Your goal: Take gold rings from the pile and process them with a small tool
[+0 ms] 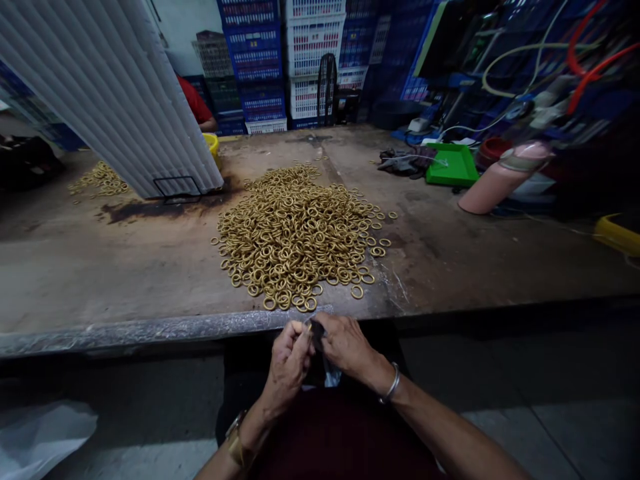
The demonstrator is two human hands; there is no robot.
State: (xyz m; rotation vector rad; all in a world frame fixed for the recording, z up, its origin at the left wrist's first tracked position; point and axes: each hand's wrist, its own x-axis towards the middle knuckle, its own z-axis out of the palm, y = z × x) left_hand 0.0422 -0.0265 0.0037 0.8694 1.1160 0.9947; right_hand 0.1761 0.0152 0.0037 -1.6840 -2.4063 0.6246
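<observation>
Left hand [289, 361]: thumb and forefinger are pressing together at the tips, pinching a gold piece [309, 327]; only a sliver of it is showing, so its full shape is staying hidden.
Right hand [347, 343]: fingers are curling inward beside the left fingertips, close against a dark patch [318, 329]; the fingertips are hiding, and one cannot tell whether this grip is pinching anything.
Gold piece: it is sitting between the left thumb and forefinger, on the side facing the right hand, just off the near edge of the bench [150, 280].
Pile of rings [295, 227]: many gold rings are lying heaped on the bench, directly beyond both hands and apart from them; the nearest rings are resting close to the bench edge.
Stray rings [357, 297]: several are lying flat, singly or overlapping, around the right and near margins of the heap.
Second pile [103, 180]: more rings are lying at far left, partly behind a pale ribbed panel [140, 100], which is standing tilted beside a wire stand [177, 197].
Wrists: a silver bangle [393, 384] is circling the right one; a watch [235, 425] is circling the left.
Right side of the bench: a green tray [453, 165] is lying near a pink cylinder [493, 183], which is leaning.
Background: blue crates [256, 50] and white crates [315, 43] are standing stacked; a co-worker's red sleeve [193, 103] is showing behind the panel.
</observation>
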